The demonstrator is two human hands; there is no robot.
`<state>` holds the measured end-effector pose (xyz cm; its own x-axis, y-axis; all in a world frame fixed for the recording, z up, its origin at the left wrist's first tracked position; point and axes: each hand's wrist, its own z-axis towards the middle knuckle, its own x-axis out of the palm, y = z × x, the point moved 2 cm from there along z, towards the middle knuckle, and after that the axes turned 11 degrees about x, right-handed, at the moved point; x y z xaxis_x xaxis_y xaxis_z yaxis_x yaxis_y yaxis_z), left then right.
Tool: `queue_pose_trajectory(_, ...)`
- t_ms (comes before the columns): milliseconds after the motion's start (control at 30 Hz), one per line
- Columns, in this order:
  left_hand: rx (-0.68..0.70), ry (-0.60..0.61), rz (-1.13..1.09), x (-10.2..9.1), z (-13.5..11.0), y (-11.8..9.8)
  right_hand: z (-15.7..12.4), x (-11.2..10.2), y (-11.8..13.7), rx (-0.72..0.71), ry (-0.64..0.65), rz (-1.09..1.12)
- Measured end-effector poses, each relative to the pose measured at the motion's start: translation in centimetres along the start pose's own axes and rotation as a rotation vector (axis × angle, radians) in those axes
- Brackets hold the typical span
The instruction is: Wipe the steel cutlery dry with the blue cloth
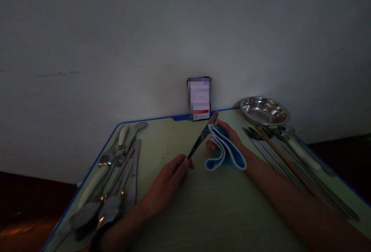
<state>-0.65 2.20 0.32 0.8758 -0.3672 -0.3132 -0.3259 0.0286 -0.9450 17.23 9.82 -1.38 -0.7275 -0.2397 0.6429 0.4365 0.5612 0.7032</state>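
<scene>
Left hand (171, 176) and right hand (230, 136): both bare; forearms bare from wrist to frame edge; a dark edge (99, 236) crosses the left forearm low in the picture; band or sleeve cuff cannot be told; light dim, finer marks not legible.

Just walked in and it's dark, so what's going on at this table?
A person's left hand holds a knife by its handle, while the right hand presses a blue cloth against the blade. More cutlery lies in piles at both sides of the table, and a metal bowl sits at the far right corner.
</scene>
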Motion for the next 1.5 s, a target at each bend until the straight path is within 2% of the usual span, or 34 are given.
queue_pose_trajectory(167,0.006,0.011,0.06,-0.05,0.05,-0.19,0.23,0.04,0.1,-0.021,-0.064,0.032)
queue_pose_trajectory(433,0.015,0.013,0.114,-0.05,0.09,-0.32,-0.02,0.23,0.15,0.025,-0.03,0.023)
queue_pose_trajectory(567,0.038,0.013,0.119,-0.11,0.11,-0.48,0.06,0.14,0.12,0.001,-0.057,0.001)
queue_pose_trajectory(767,0.055,0.009,0.219,-0.04,0.12,-0.65,-0.02,0.41,0.2,0.047,-0.103,0.017)
queue_pose_trajectory(900,0.069,0.004,0.25,-0.09,0.1,-0.69,0.08,0.41,0.25,0.022,-0.078,0.024)
queue_pose_trajectory(1267,0.059,0.01,0.177,0.03,0.12,-0.52,0.3,-0.02,0.15,-0.012,-0.016,-0.011)
queue_pose_trajectory(1500,0.071,0.016,0.215,-0.09,0.09,-0.54,0.22,0.11,0.01,0.042,-0.082,-0.025)
